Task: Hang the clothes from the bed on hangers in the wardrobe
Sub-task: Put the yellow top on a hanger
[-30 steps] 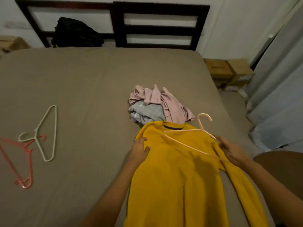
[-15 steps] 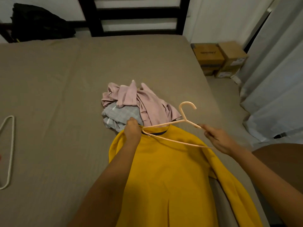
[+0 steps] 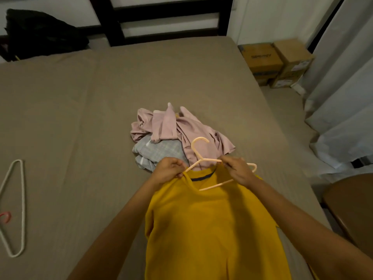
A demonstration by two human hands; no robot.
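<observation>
The wide bed with a taupe sheet (image 3: 80, 118) spreads beneath both hands. A mustard-yellow knit top (image 3: 212, 229) lies flat on it, its neckline at the fingers. Just beyond the fingertips sits a crumpled pile of pink and grey checked clothes (image 3: 171, 134). A thin peach plastic hanger (image 3: 210, 160) lies across the neckline. The right hand (image 3: 238, 171) curls its fingers round the hanger's arm, and the left hand (image 3: 169, 170) pinches the top's collar edge.

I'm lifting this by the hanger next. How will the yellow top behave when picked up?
Probably floppy: the yellow top lies slack on the bed and bunches where the left hand pinches its collar. It may slide off, since the thin peach hanger in the right hand looks only partly inside the neck.
</observation>
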